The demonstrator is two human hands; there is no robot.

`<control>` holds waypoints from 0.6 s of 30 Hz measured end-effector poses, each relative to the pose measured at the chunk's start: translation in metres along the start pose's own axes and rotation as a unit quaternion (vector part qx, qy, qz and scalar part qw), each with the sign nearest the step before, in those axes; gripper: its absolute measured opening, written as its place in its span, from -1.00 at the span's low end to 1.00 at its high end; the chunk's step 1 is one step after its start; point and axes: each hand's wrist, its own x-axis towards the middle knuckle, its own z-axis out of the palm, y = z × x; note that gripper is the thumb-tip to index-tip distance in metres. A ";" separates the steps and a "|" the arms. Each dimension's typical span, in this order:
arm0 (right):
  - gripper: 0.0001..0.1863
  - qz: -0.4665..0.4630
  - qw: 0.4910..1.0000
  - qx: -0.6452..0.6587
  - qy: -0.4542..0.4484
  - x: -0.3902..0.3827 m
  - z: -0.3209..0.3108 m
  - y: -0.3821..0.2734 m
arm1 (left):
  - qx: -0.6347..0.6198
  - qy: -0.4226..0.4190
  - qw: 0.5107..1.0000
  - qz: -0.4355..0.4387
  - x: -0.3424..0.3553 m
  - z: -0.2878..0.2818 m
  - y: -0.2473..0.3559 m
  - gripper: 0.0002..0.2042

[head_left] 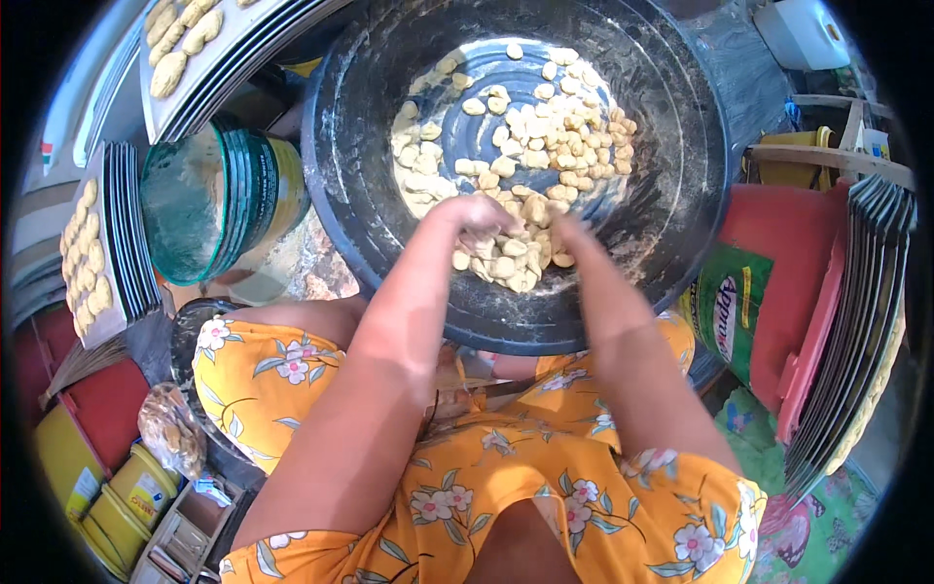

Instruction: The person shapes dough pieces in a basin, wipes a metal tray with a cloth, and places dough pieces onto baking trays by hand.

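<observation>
If dough pieces (540,127) are squeezed by the half-curled left hand (481,216) or right hand (567,232) (opening unclear), sticking is risked; grips cannot be confirmed.

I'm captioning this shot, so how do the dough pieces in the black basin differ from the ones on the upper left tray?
The basin pieces are short, roundish lumps; the tray pieces look longer. The basin pieces lie loosely, some heaped; the tray pieces are laid side by side. Both are pale yellowish.
</observation>
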 end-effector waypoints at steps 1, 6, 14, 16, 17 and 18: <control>-0.20 -0.040 0.999 -0.024 -0.023 -0.024 0.021 -0.019 | -0.021 0.121 0.992 0.008 -0.005 -0.009 -0.003 -0.54; -0.15 -0.092 0.819 0.155 -0.546 -0.105 -0.091 -0.099 | 0.163 0.274 0.938 -0.135 0.016 0.016 -0.061 -0.13; 0.07 -0.023 0.912 0.181 -0.368 -0.104 -0.046 -0.105 | 0.064 0.403 0.913 -0.020 -0.003 -0.008 -0.054 -0.42; 0.06 -0.033 0.876 0.197 -0.439 -0.085 -0.025 -0.087 | 0.073 0.431 0.891 -0.123 -0.014 0.019 -0.047 -0.31; 0.06 -0.040 0.856 0.190 -0.479 -0.110 -0.053 -0.106 | 0.045 0.427 0.894 -0.128 -0.014 0.026 -0.074 -0.25; 0.04 -0.040 0.811 0.213 -0.544 -0.092 -0.064 -0.088 | 0.045 0.427 0.895 -0.122 -0.012 0.029 -0.064 -0.25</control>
